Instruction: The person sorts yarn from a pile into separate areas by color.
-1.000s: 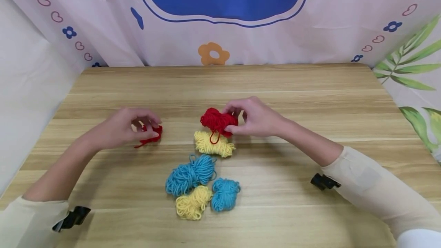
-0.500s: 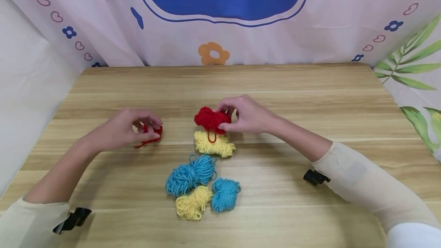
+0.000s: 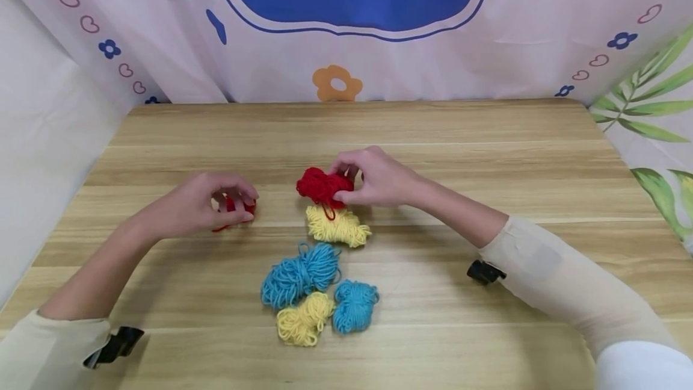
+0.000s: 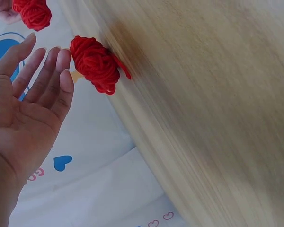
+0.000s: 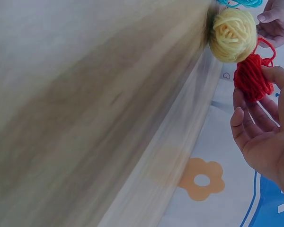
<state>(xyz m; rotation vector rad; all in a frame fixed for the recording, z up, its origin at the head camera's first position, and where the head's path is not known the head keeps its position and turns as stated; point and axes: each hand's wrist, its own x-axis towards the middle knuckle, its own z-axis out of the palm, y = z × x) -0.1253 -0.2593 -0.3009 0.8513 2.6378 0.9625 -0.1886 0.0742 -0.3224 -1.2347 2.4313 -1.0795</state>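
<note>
A small red yarn skein (image 4: 94,65) lies on the table at the left, and my left hand (image 3: 197,206) is over it. In the left wrist view the fingers are loosely bent beside this skein, fingertips close to it, with the thumb apart. My right hand (image 3: 379,179) pinches another red yarn skein (image 3: 319,186) between thumb and fingers, a loop of yarn hanging down. That skein is just behind a yellow yarn skein (image 3: 337,227); whether it touches the table I cannot tell.
Nearer the front lie a large blue skein (image 3: 299,275), a second yellow skein (image 3: 305,319) and a smaller blue skein (image 3: 355,306), close together. A printed cloth (image 3: 260,71) hangs behind the wooden table (image 3: 460,131).
My right hand has moved left with the red yarn skein, past the upper part of the yellow one. My left hand has barely moved.
</note>
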